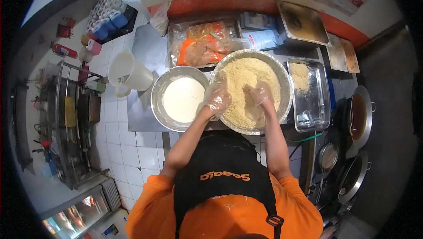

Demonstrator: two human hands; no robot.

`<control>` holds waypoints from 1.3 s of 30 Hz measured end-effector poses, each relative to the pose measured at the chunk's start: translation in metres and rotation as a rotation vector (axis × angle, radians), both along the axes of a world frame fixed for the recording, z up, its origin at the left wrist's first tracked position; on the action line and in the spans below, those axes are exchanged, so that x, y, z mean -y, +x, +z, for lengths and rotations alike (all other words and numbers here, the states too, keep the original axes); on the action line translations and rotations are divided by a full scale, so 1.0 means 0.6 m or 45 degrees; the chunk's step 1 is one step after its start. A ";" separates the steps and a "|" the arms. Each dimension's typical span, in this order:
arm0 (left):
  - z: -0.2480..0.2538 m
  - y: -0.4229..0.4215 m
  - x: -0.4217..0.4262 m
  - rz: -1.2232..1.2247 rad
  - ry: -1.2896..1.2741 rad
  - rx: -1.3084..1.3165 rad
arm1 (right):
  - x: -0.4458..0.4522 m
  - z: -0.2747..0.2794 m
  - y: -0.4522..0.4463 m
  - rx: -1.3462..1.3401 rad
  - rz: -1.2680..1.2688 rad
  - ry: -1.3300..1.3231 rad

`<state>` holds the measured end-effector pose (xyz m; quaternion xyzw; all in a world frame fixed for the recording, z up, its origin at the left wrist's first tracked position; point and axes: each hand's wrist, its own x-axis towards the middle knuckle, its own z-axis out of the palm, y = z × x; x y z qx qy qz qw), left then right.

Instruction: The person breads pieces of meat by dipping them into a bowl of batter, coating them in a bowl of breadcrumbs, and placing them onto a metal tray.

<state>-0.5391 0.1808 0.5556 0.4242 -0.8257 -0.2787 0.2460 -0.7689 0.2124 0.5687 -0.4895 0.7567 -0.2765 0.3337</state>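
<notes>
Left hand: in a clear plastic glove, over the left side of the crumb bowl, near its rim
Right hand: gloved alike, fingers down in the crumbs, well inside the rim
Grasp: fingertips are partly hidden and blurred, so I cannot tell whether either hand is clenched on crumbs or loose
Crumb bowl: the larger round metal one, at the table's front edge, before the apron
Batter bowl: just left of the crumb bowl, holding smooth white liquid
Jug: pale, upright, left of the batter bowl
Side tray: right of the crumb bowl, a heap of crumbs at its far end
Back tray: behind both bowls, with orange packs
Table: metal, under bowls and trays
</notes>
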 end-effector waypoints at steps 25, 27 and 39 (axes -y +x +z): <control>0.048 -0.043 -0.012 -0.385 -0.266 0.552 | -0.102 0.056 0.072 -0.388 0.089 0.221; 0.033 -0.043 -0.032 -0.416 -0.641 0.520 | -0.100 -0.011 0.074 -0.570 0.139 0.254; 0.094 -0.054 -0.040 -0.625 0.104 0.856 | -0.071 -0.062 0.021 -1.178 0.527 -0.147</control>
